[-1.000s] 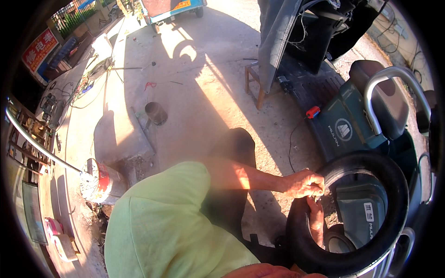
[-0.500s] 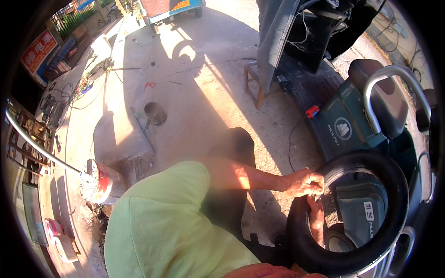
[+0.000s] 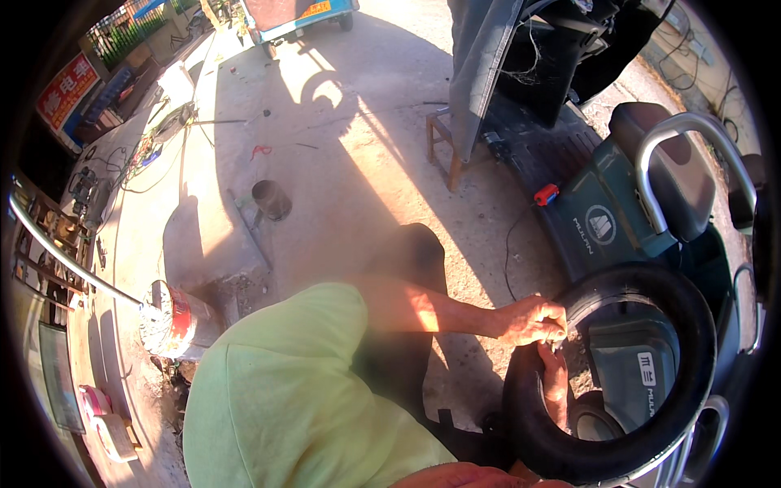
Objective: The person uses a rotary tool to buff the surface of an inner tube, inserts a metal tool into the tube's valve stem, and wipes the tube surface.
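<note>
A black tire [image 3: 693,350] stands tilted at the lower right, against a green electric vehicle [image 3: 606,232]. At its inner left edge my left hand [image 3: 529,322] is closed in a pinch, fingertips pressed together on something small I cannot make out. Just below, my right hand [image 3: 555,382] reaches up inside the ring, beside the tire's inner wall. Its fingertips meet those of the left hand at the same small spot, and what they grip is hidden. Part of my right forearm is covered by the tire.
A red-and-white bucket [image 3: 181,321] stands at left beside a curved metal pole [image 3: 69,256]. Ahead are a dark metal can [image 3: 272,200], a wooden stool [image 3: 443,146] and a thin cable [image 3: 510,252]. A small red object [image 3: 547,195] rests on the vehicle.
</note>
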{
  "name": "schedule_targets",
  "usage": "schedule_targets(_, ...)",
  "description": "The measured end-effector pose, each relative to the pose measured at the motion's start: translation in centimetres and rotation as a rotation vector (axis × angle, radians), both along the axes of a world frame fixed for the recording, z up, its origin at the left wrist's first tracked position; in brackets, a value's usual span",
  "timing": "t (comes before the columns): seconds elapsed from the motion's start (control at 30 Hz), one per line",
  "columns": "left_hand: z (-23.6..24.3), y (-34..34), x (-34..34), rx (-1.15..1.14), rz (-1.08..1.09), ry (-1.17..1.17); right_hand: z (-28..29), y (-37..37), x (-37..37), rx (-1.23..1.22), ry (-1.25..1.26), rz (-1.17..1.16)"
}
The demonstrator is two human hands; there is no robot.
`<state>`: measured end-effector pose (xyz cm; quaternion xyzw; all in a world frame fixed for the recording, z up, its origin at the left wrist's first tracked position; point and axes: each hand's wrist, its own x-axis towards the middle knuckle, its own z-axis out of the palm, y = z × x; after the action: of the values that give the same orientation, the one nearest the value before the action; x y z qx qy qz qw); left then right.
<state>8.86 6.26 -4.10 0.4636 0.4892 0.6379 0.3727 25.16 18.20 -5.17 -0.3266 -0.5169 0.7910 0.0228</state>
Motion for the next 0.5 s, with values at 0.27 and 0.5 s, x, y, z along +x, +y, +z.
schedule_targets(0.27,-0.1,-0.1,0.0,-0.029,0.016,-0.009,-0.4,0.2,0.1,0.007,-0.029,-0.005)
schedule_targets(0.5,-0.1,-0.2,0.0,-0.048,-0.004,-0.064,-1.2,0.4,0.2,0.1,-0.059,-0.049)
